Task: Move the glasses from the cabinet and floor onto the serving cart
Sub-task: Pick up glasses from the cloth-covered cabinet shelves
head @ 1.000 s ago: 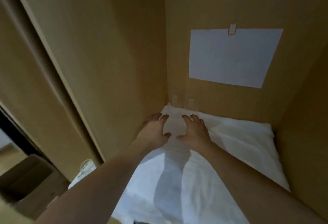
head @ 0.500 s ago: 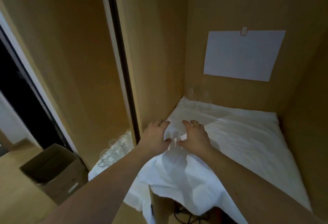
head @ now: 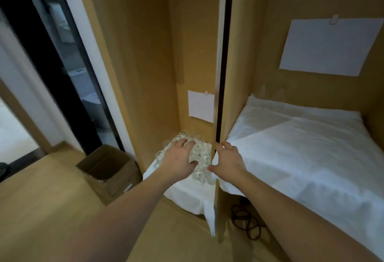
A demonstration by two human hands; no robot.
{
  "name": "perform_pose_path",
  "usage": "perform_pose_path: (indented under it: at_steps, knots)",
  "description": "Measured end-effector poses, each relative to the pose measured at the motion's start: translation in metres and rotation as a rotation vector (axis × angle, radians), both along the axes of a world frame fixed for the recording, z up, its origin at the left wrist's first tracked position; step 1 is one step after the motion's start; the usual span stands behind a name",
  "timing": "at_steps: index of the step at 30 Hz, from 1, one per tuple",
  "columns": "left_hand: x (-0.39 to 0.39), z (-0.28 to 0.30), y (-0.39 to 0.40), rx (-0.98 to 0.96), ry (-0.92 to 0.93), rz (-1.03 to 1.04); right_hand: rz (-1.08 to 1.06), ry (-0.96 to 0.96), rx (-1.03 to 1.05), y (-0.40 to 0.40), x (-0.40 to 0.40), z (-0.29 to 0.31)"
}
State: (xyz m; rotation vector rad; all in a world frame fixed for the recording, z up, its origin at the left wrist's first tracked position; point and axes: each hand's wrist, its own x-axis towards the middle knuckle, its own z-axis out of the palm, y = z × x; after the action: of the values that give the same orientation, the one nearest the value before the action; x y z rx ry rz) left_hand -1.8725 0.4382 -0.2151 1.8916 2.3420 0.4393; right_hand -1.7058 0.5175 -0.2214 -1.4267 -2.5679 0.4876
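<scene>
Head view. My left hand [head: 177,161] was extended forward with its fingers spread and relaxed, holding nothing. It hovered over the cluster of clear glasses [head: 200,158]; whether the fingertips touched the rims could not be determined. My right hand [head: 227,163] was extended beside it, well level with it, fingers likewise loose and slightly bent, thumb pointing toward the left hand, gripping nothing.

The glasses stood packed together directly beneath and between both hands, in the left cabinet compartment, on a white cloth [head: 187,193] covering its low shelf. The vertical cabinet divider [head: 218,95] rose just ahead of my right hand, between the two compartments.

To the right of my right hand, a second white cloth [head: 301,149] covered the shelf of the right compartment. Beyond that hand, a large white sheet of paper [head: 330,45] was clipped to the rear panel. Ahead of my left hand, a smaller paper [head: 201,106] was clipped to the rear panel of the left compartment.

To the left of my left hand, an open cardboard box [head: 109,168] sat on the wooden floor [head: 41,209]. Below my right forearm, a dark cable [head: 247,224] lay coiled on the floor.
</scene>
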Motion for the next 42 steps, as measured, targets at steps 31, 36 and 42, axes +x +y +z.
perform_pose_path:
  at_steps: [31, 36, 42]
  knots:
    - [-0.250, -0.137, 0.065, -0.349, -0.236, 0.306, 0.038, -0.112, -0.510, 0.084, -0.257, -0.164]
    - [-0.275, -0.166, 0.094, -0.402, -0.318, 0.325, -0.028, -0.131, -0.608, 0.105, -0.273, -0.189]
    - [-0.312, -0.212, 0.135, -0.458, -0.473, 0.387, -0.138, -0.107, -0.713, 0.126, -0.308, -0.229]
